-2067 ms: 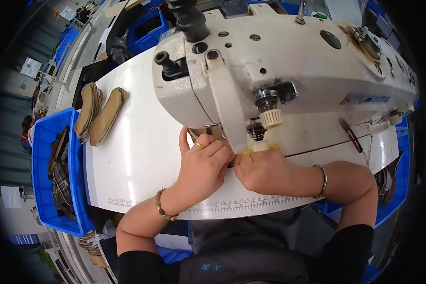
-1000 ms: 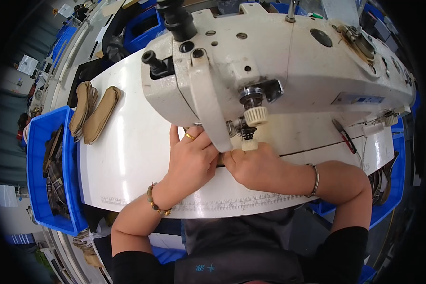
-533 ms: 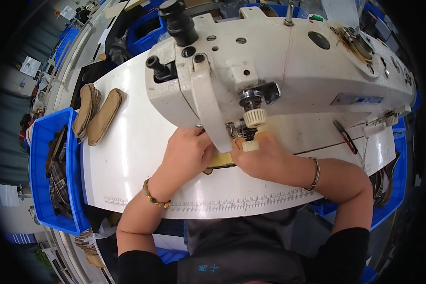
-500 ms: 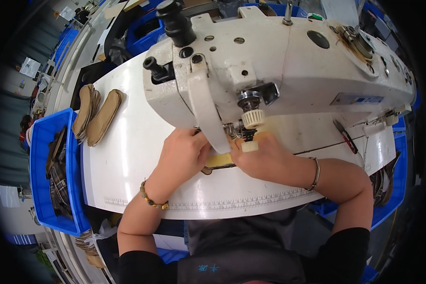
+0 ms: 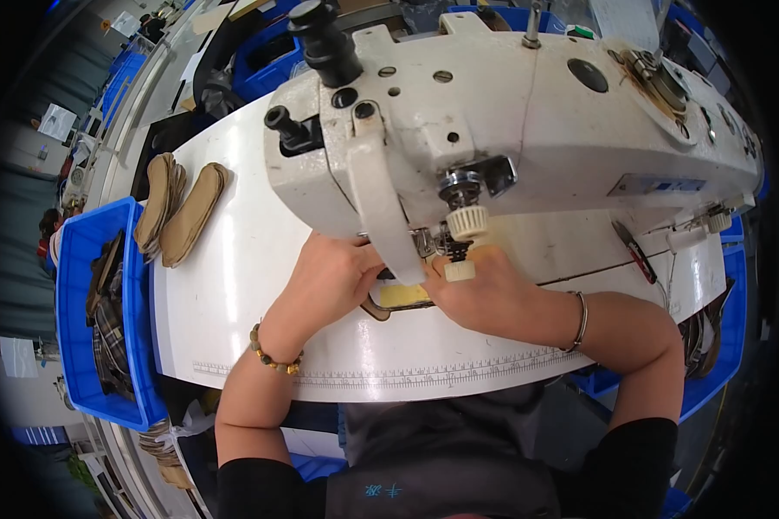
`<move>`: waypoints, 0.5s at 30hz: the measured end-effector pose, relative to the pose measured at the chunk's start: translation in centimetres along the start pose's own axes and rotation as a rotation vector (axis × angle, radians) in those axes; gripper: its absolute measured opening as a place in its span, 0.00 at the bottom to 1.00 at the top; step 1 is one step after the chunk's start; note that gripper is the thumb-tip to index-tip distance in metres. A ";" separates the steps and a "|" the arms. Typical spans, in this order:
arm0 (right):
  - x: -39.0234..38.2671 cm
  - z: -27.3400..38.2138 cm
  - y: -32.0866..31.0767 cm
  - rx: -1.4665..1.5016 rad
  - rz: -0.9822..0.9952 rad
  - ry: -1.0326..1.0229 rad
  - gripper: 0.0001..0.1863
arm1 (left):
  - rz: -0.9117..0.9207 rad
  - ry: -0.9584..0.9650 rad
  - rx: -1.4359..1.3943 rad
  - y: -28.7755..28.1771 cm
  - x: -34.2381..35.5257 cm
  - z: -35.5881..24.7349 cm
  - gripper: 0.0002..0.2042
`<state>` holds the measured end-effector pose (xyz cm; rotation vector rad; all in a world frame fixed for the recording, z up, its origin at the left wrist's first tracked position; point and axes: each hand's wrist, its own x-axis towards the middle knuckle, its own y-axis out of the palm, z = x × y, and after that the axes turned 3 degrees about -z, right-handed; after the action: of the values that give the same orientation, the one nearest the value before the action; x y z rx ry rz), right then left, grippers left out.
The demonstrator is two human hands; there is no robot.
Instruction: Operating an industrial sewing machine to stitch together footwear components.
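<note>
A white industrial sewing machine (image 5: 493, 112) stands over the white table, and both my hands are at its needle area. My left hand (image 5: 333, 275) is closed, its fingers bent around the left side of a workpiece with a yellow face, dark edge and brown underlayer (image 5: 402, 296). From the right, my right hand (image 5: 485, 290) grips the same piece, fingers bent inward. The machine's white lever guard and tension knobs hide several fingertips and the needle. Part of the yellow face and a rounded brown edge show between the hands.
Brown sole-shaped pieces (image 5: 195, 216) lie stacked at the table's left. Beside them, a blue bin (image 5: 131, 285) holds plaid and dark fabric. Red-and-black thread snips (image 5: 639, 257) rest to the right under the machine arm. A printed ruler (image 5: 389, 379) follows the table's front edge.
My left hand has shifted slightly left and turned a little, showing a darker gap and more of the brown edge beside the yellow face. My right hand stays nearly in place.
</note>
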<state>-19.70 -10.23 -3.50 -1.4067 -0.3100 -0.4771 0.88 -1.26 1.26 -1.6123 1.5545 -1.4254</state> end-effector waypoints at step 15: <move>0.2 0.0 0.0 0.021 0.004 0.006 0.04 | 0.060 -0.125 0.075 0.7 -0.3 -1.3 0.12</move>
<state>-19.54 -10.28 -3.41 -1.3852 -0.3064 -0.4743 -0.50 -0.80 1.02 -1.5664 1.4488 -1.3105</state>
